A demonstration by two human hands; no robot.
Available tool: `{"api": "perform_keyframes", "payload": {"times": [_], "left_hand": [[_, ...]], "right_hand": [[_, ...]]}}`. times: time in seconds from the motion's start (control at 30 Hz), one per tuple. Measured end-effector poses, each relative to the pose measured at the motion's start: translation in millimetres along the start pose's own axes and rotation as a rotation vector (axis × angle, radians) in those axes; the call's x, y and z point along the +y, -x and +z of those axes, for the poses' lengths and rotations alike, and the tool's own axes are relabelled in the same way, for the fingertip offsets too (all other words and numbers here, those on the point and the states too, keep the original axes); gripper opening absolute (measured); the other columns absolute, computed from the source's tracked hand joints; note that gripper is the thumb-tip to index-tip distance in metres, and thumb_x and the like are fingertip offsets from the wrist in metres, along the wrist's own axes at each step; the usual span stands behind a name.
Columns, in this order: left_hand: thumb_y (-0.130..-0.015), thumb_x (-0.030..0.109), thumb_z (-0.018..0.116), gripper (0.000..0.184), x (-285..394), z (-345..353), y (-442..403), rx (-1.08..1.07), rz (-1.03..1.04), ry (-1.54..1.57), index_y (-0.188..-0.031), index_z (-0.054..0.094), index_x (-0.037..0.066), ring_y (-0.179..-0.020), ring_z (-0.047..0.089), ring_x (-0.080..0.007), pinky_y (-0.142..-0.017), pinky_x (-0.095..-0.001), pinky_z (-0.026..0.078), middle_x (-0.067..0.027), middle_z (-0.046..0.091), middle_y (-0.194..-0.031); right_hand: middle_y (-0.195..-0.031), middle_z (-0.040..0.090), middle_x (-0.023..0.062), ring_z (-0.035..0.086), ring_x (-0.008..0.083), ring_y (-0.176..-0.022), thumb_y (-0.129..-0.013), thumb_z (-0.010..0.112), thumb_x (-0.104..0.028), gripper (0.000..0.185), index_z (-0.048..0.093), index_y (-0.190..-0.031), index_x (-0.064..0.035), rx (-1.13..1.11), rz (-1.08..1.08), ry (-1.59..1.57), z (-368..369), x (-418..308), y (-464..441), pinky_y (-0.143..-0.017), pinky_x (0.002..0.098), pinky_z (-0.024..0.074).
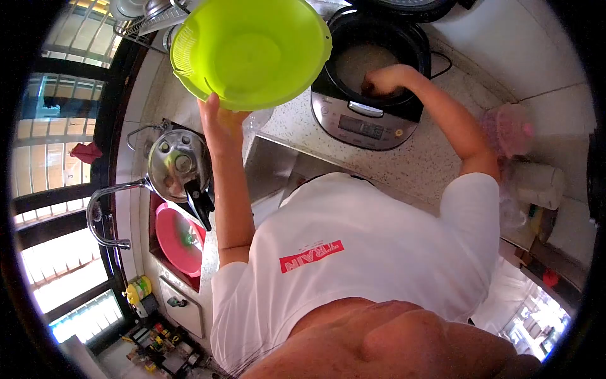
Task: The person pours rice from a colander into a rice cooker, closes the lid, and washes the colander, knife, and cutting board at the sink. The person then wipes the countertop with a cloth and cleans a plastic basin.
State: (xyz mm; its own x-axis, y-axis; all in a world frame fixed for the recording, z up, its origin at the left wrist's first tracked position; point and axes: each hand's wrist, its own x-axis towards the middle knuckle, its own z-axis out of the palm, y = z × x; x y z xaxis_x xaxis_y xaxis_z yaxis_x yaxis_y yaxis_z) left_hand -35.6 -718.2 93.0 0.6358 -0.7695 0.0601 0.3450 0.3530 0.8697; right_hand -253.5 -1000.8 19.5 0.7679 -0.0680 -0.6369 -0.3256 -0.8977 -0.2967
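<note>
- While your left hand (219, 121) grips the green bowl (252, 57) by its near edge, your curled right hand (386, 80) sits inside the rice cooker (331, 120) at its front edge.
- Right-hand contents: cannot tell.

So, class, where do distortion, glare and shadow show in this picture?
In the head view: fisheye bending, with black corners; glare whitening the lower windows at left; bright highlights on the steel lid; deep shadow inside the rice cooker, around the fingers of the right hand.
</note>
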Motion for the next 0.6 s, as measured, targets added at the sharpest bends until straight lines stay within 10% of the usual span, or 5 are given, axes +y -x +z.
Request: {"api": "perform_keyframes", "payload": {"times": [0.27,0.6], "left_hand": [[-0.081,0.037,0.053,0.059,21,-36,24,0.07,0.0,0.04,-0.13,0.033,0.009,-0.108,0.051,-0.0277,-0.078,-0.0421,0.05,-0.0124,0.048,-0.12],[-0.083,0.036,0.052,0.054,22,-100,49,0.151,-0.043,0.163,-0.128,0.037,0.008,-0.106,0.054,-0.0267,-0.083,-0.0436,0.048,-0.0127,0.051,-0.12]], "right_hand": [[-0.096,0.064,0.0149,0.061,0.0246,-0.087,-0.081,0.052,-0.015,0.027,0.06,-0.104,-0.0039,0.729,0.129,-0.301,-25,63,-19,-0.077,0.0345,0.0465],[-0.096,0.062,0.0183,0.059,0.0317,-0.087,-0.081,0.052,-0.015,0.026,0.06,-0.103,-0.0025,0.199,0.124,-0.104,-3,-9,28,-0.077,0.0366,0.0457]]}}
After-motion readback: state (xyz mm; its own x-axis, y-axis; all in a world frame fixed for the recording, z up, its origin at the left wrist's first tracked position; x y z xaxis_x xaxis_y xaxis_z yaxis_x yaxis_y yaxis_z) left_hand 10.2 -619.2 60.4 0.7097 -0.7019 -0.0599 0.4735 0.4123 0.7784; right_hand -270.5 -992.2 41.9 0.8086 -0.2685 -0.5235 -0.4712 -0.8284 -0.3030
